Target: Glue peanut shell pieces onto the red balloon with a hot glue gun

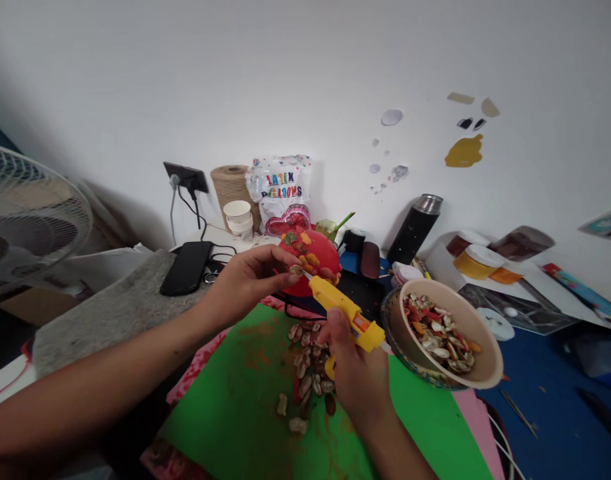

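My right hand (355,367) is wrapped round a yellow hot glue gun (341,307), its nozzle pointing up and to the left. Between the thumb and fingers of my left hand (258,270) is a small peanut shell piece (297,270), right at the nozzle; whether they touch I cannot tell. Just behind both hands sits a red balloon (325,253) with orange, brown and green pieces on its surface. Several peanut shells (305,363) lie in a loose heap on the stained green sheet (225,400) below my hands.
On the right, a pinkish bowl (478,313) holds painted and plain shells. Behind stand a balloon bag (285,190), twine spool (230,180), paper cups (239,217) and black flask (415,230). A phone (186,268) lies left, near a fan (30,213).
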Tool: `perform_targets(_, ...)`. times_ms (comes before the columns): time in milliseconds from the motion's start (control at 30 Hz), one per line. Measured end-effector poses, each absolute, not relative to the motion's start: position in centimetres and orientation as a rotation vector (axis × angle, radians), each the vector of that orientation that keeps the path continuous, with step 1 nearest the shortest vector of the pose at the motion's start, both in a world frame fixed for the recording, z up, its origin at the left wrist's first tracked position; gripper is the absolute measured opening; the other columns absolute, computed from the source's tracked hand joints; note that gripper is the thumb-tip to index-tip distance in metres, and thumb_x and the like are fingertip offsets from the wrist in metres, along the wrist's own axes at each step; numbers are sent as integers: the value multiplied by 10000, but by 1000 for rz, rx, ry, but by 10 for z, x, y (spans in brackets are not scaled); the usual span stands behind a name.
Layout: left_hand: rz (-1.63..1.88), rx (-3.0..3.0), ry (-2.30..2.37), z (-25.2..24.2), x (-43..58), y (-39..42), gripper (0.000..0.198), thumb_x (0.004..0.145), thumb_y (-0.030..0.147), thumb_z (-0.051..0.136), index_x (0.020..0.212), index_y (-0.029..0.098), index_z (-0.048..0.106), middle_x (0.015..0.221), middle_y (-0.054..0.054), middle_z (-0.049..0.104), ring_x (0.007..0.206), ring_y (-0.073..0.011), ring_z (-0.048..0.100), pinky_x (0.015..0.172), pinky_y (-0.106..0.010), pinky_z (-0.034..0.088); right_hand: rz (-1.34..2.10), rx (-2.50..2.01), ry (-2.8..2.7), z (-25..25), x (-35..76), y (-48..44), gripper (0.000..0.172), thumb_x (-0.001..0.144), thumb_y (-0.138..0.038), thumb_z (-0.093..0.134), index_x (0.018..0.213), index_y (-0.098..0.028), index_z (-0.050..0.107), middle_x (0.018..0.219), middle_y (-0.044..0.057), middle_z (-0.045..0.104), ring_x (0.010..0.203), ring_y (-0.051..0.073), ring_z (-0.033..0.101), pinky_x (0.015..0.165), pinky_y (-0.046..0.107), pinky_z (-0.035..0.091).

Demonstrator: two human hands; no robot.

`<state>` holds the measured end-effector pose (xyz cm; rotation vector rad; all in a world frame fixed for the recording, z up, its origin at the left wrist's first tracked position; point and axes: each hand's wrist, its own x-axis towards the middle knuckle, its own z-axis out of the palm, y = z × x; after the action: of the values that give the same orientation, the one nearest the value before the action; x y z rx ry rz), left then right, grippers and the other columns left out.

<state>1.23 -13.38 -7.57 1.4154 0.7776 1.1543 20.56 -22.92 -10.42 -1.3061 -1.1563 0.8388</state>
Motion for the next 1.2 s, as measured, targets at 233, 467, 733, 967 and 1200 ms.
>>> perform_targets(233,1168,1402,765,-75,11,-133,277,827,322,1036,986,201,843,957,-22,859,857,-163,797,817,-273,673,860,-1335,-1132,-102,204,-232,768,960,-956,607,656,-251,606,556,-64,379,511,138,350,471,295,269)
perform_targets(467,1164,1399,771,-76,10,-133,326,820,368,1055,998,198,840,957,-25,854,860,-167,798,808,-274,672,828,-1312,-1121,-105,204,-230,766,965,-941,624,649,-243,624,569,-55,407,528,138,375,493,290,311)
perform_targets(733,1194,1380,740,-75,11,-133,303,815,344,1065,968,196,849,932,-19,855,837,-147,791,793,-239,661,849,-1303,-1171,-107,208,-228,749,980,-926,613,649,-254,603,537,-70,356,481,130,332,435,285,268)
perform_targets(967,1228,1380,744,-75,12,-133,262,811,286,1055,956,202,853,936,-25,858,821,-145,787,786,-241,666,844,-1342,-1164,-101,205,-232,772,958,-962,600,650,-254,594,560,-62,394,515,136,367,472,289,290)
perform_targets(1200,1228,1389,765,-75,12,-133,275,801,291,1052,960,199,847,927,-27,856,801,-147,775,756,-239,655,868,-1325,-1152,-101,204,-232,756,968,-943,606,668,-250,587,571,-71,381,527,131,352,483,285,294)
